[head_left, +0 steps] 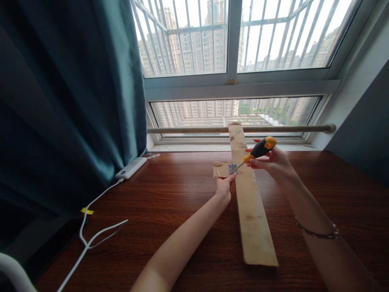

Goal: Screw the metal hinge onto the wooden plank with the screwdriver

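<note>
The right hand clasps a bulbous-handled black-and-yellow screwdriver, its slim shaft slanting to a silvery metal plate where a short rough wooden block adjoins a long knotty plank on glossy woodgrain tabletop, the left hand alongside, grip unclear.

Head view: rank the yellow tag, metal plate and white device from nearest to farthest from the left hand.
1. Metal plate: by the left hand.
2. White device: off to the left.
3. Yellow tag: farther left, lower in view.
</note>
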Available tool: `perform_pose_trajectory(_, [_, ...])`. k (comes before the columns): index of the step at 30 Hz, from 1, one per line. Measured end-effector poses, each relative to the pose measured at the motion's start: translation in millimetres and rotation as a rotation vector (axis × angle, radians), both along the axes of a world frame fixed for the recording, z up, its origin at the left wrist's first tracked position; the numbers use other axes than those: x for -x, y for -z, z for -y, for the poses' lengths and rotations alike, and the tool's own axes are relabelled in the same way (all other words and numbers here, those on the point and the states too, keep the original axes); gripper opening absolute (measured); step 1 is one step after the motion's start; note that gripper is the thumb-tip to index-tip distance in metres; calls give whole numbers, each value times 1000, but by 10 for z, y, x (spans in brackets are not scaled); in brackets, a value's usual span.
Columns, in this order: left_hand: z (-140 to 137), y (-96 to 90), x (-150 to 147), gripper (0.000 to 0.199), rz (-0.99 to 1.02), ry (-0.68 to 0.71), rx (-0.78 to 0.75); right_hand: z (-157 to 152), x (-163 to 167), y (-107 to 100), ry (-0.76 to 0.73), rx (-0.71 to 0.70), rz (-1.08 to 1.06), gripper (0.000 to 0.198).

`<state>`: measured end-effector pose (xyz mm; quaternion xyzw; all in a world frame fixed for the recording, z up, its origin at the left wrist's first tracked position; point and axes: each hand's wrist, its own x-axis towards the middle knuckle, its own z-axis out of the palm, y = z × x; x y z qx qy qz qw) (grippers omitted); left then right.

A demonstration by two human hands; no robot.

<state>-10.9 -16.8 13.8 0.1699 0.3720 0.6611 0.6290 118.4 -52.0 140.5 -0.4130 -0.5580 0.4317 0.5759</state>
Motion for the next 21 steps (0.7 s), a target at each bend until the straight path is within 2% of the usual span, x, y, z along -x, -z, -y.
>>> perform_pose_trajectory(2, [-2, 4, 0, 33, 0, -1, 4, -7, -35, -1, -30, 5, 0, 68])
perform_pose_trajectory(4, [-12, 15, -2, 33, 0, -7, 14, -35, -35, 49, 53, -13, 80, 53])
perform_pose_trajectory(8, [-30, 38, -3, 33, 8, -19, 16, -82, 79, 200, 461, -127, 396, 39])
perform_pose_trajectory(10, [-31, 38, -1, 33, 6, -18, 16, -89, 150, 255, 616, -184, 443, 39])
perform_pose_trajectory(11, [-30, 36, 0, 33, 4, -15, 17, -92, 177, 271, 640, -196, 417, 39])
perform_pose_trajectory(13, [-27, 29, 2, 32, 0, -18, 17, -100, 198, 277, 572, -174, 308, 42])
perform_pose_trajectory(17, [-26, 23, 5, 36, -3, -24, 10, -96, 126, 188, 265, -64, 88, 61])
perform_pose_trajectory(21, [-33, 37, 5, 34, -16, -13, 3, -62, 28, 101, 31, 1, 12, 56])
